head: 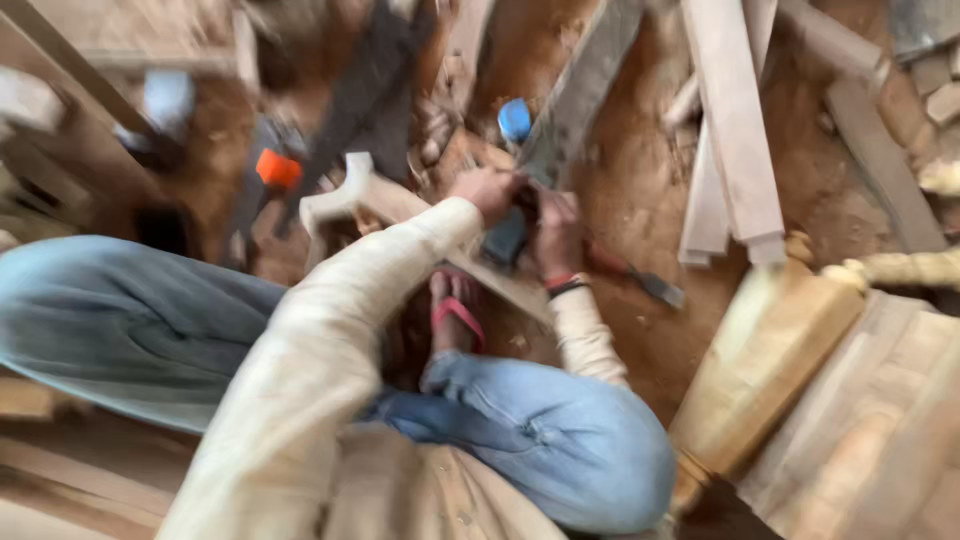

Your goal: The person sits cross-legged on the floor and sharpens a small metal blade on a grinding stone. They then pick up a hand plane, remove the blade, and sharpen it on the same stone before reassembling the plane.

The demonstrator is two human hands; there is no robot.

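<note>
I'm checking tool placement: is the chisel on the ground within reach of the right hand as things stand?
Probably yes. The chisel lies on bare ground just beside the right hand, nothing between them, though that hand is busy on the carved wooden piece.

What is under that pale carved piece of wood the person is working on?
Under the carved wood shows a foot in a pink sandal and brown sawdust-covered ground. Both hands and a dark tool cover its middle, so what supports it there is hidden.

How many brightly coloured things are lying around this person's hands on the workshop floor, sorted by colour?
Blue: 1, the small round blue plastic cap
Orange: 1, the blurred orange block-shaped object
Red-pink: 1, the red-pink rubber sandal on the foot
Total: 3
Both hands, left and right, press together on the pale curved carved wooden piece.
</note>
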